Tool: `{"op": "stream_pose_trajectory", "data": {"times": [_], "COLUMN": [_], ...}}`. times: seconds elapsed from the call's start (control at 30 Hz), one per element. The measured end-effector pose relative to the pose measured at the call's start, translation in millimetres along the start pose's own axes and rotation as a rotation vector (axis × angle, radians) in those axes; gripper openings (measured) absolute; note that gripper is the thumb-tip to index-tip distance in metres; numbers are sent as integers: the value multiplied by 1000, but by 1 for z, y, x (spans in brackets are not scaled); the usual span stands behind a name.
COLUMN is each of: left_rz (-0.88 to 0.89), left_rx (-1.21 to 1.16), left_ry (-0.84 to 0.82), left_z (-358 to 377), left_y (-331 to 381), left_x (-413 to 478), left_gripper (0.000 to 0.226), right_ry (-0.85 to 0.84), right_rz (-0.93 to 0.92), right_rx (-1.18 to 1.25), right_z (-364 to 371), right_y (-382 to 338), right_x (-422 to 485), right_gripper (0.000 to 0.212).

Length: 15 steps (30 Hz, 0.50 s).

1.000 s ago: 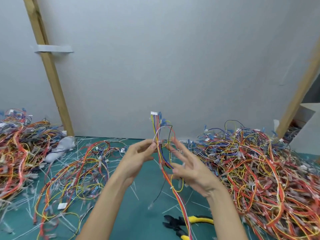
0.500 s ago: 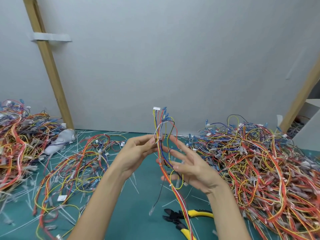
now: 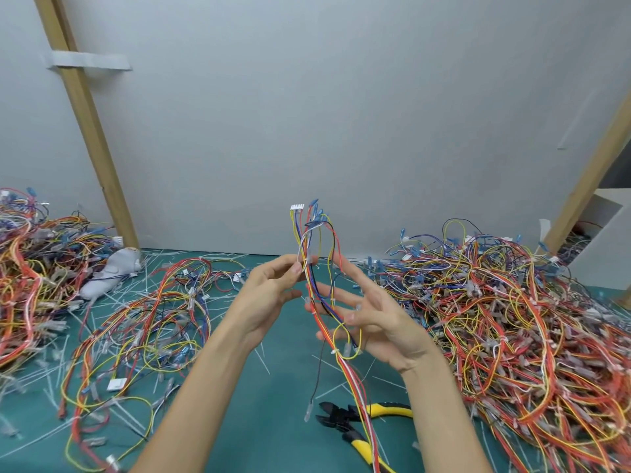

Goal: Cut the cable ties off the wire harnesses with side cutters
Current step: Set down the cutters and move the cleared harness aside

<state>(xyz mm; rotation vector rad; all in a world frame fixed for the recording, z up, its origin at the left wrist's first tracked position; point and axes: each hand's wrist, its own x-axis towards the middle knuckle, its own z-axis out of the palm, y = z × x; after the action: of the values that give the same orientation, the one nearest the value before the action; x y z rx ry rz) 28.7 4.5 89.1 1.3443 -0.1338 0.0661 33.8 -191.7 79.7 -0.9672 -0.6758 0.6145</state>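
Observation:
A multicoloured wire harness (image 3: 316,240) stands upright between my hands, its white connector (image 3: 297,207) on top and its tail running down over the mat. My left hand (image 3: 269,291) pinches the bundle between thumb and fingertips just below the upper loops. My right hand (image 3: 372,315) is spread behind the wires with straight fingers, the strands lying across them. A white cable tie (image 3: 334,351) binds the bundle below my right hand. The yellow-handled side cutters (image 3: 355,421) lie on the green mat (image 3: 273,421), untouched, with the harness tail crossing them.
A large heap of harnesses (image 3: 505,319) fills the right side. A looser spread of harnesses (image 3: 136,319) lies at left, with another pile (image 3: 30,268) at far left. Cut white ties (image 3: 112,414) litter the mat. A grey wall and two slanted wooden beams (image 3: 88,124) stand behind.
Both hands have kept hold of the harness and shifted slightly. My right hand's fingers have spread wider behind the wires. The view has tilted a little, showing more of the cutters.

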Motion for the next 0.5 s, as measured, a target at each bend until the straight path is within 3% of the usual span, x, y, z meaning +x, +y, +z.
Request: {"op": "stream_pose_trajectory", "data": {"times": [0.27,0.5], "left_rz": [-151,-359], "left_rx": [-139,5], "left_ry": [104,-228], "left_z": [7,-2], "left_y": [-1,1], "left_x": [0,-7], "left_gripper": [32,34], "right_ry": [148,199], "right_rz": [-28,-138], "right_rx": [191,220], "right_z": [1,-3], "right_y": [4,-4], "right_x": [8,3], "right_gripper": [81,88]}}
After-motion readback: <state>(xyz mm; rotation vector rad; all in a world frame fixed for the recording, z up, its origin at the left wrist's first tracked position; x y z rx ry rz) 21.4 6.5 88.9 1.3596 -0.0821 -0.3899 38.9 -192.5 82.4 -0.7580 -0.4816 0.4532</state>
